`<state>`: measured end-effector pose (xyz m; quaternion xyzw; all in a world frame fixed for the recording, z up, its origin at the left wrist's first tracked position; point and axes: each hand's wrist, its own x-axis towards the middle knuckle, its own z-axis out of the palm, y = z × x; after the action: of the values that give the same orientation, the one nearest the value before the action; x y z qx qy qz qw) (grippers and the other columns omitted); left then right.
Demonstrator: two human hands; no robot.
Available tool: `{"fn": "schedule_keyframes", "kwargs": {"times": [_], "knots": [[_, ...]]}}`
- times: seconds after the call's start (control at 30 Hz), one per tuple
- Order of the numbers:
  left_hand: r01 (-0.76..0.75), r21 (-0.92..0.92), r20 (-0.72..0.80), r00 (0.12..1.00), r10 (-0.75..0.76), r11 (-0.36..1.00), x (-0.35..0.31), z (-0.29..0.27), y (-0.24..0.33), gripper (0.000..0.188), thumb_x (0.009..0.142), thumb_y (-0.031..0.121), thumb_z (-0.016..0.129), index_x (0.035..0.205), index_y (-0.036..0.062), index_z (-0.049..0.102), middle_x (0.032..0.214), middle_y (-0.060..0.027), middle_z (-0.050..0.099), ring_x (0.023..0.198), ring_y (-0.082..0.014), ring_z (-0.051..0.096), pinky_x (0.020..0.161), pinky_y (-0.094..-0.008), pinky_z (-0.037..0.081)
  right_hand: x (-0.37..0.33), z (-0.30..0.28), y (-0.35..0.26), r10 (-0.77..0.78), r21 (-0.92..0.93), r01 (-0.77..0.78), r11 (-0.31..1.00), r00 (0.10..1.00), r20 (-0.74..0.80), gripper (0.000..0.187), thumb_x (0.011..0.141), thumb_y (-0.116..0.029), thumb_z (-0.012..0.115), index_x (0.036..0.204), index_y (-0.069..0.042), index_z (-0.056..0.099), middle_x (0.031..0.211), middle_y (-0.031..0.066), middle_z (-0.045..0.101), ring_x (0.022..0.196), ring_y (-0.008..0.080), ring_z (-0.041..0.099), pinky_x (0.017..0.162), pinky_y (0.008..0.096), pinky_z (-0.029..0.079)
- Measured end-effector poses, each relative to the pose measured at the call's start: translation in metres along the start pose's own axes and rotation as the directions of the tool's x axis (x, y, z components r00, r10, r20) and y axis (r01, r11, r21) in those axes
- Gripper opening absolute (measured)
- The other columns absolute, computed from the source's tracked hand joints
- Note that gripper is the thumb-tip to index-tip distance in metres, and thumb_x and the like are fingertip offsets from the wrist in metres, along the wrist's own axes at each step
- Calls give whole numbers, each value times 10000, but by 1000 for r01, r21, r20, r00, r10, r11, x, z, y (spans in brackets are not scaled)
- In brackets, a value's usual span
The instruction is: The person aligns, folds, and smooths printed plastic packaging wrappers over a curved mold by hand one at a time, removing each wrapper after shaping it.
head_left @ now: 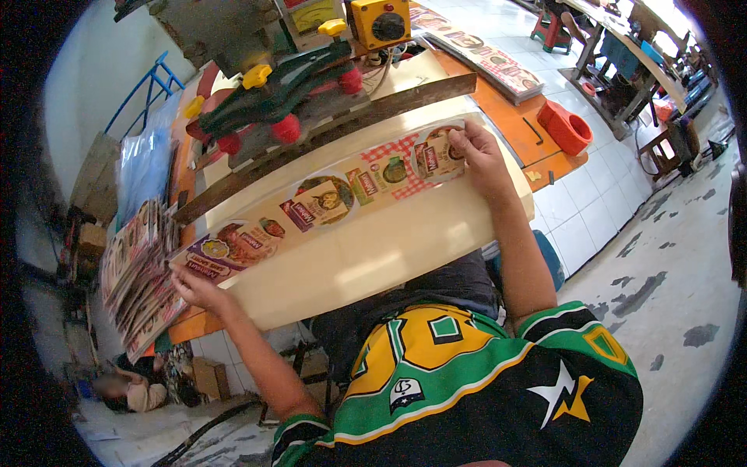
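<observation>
Hands: left hand (198, 289) at 8 o'clock, nearly closed, fingertips gripping end of printed strip (323, 201); right hand (481, 156) between 2 and 3, thumb pressed over fingers, pinching opposite end. Strip slants over cream board (389, 261); whether resting flat, hard to judge. From strip's middle: metal bar (334, 140) at 12, green-armed clamp frame (311, 93) at 11, strip stack (136, 265) between 8 and 9, red holder (562, 131) between 2 and 3.
</observation>
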<state>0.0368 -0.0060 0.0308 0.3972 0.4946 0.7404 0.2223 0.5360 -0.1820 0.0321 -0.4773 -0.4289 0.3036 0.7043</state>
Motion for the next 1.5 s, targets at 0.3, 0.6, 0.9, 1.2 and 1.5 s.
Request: {"fn": "schedule_keyframes", "kwargs": {"times": [0.3, 0.6, 0.9, 1.2, 1.5], "knots": [[6, -34, 54, 999, -4, 999, 9, -13, -10, 382, 1028, 414, 566, 1015, 33, 576, 947, -62, 647, 834, -136, 632, 739, -295, 541, -5, 9, -7, 11, 39, -12, 999, 1000, 15, 353, 998, -235, 615, 1249, 15, 608, 1117, 72, 696, 955, 124, 648, 864, 294, 516], [-22, 32, 180, 983, 15, 999, 4, -3, -11, 356, 1049, 369, 540, 976, 22, 561, 907, -58, 653, 787, -113, 633, 699, -267, 535, 1, 3, -6, 50, 6, -51, 999, 998, 24, 360, 1021, -281, 582, 1233, 9, 608, 1095, 57, 691, 961, 120, 651, 859, 279, 519], [127, -10, 279, 953, -120, 992, 7, -10, -15, 297, 1037, 347, 572, 927, 72, 554, 873, -10, 659, 740, -83, 630, 668, -251, 529, -2, 5, -18, 128, 123, -127, 984, 992, 4, 340, 1051, -274, 521, 1222, 4, 617, 1088, 32, 677, 966, 79, 621, 846, 238, 494], [108, -83, 189, 978, -91, 991, -3, -2, -2, 316, 1026, 376, 586, 956, 72, 538, 866, -13, 641, 760, -98, 620, 678, -268, 524, -5, 9, -20, 97, 166, -99, 981, 995, 23, 317, 1038, -253, 555, 1210, 5, 618, 1083, 48, 685, 957, 91, 646, 856, 251, 514], [69, 26, 108, 992, -72, 997, -19, 3, 18, 370, 1024, 421, 569, 1048, 53, 546, 951, -65, 640, 855, -145, 642, 734, -297, 545, 1, -3, -3, 7, 22, -7, 1000, 1000, -17, 310, 1022, -241, 590, 1183, 21, 628, 1075, 50, 684, 957, 93, 645, 861, 267, 521]]}}
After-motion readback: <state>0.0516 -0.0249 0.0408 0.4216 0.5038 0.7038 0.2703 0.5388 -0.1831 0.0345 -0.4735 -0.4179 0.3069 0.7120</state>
